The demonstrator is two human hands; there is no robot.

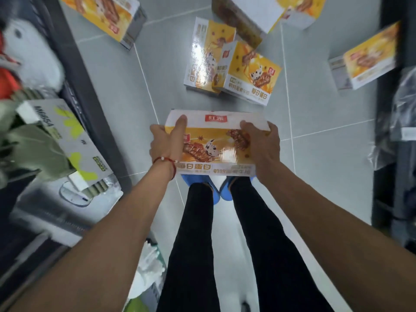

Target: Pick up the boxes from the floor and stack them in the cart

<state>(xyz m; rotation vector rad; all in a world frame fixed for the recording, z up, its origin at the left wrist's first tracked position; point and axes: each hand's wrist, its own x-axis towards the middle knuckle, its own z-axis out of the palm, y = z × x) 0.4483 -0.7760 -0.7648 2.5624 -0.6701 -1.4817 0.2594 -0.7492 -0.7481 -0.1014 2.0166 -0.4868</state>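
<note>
Both hands hold one glossy yellow-and-white cardboard snack box [217, 144] at centre frame, above blue shoes [198, 186]. The left hand [164, 143] curls round its left edge, thumb lying on top. The right hand [262, 143] wraps its right edge. On the pale grey tiled floor [326, 154], more yellow-and-white boxes [247, 73] lie scattered across the upper frame. A dark metal frame [74, 64] holding goods runs down the left side.
</note>
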